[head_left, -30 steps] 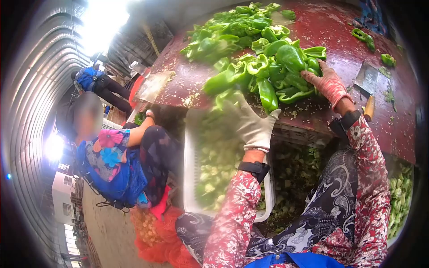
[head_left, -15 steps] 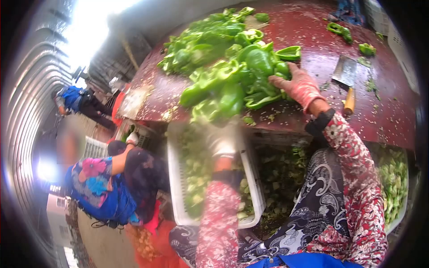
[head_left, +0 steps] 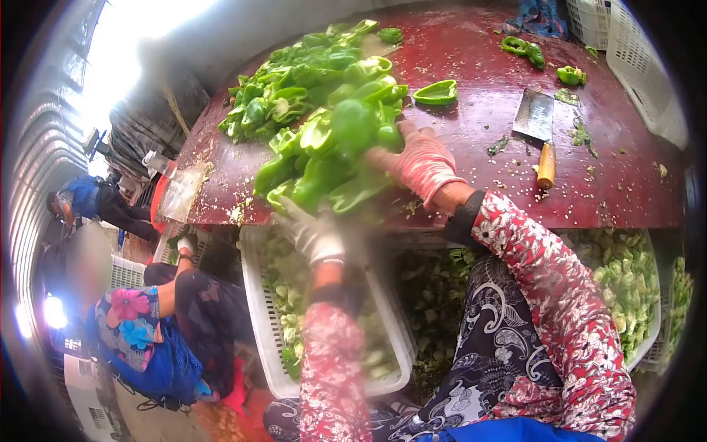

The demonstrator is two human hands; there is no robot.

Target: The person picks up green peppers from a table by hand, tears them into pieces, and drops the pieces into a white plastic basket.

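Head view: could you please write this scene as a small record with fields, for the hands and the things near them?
Table: dark red, scattered with seeds
Peppers: green, heaped on the table
Left hand: white glove, at the table edge, touching the lowest peppers; blurred
Right hand: pink glove, flat against the peppers
Basket: white, below the table edge, holds cut pieces
Cleaver: lying on the table, right of the hands, untouched
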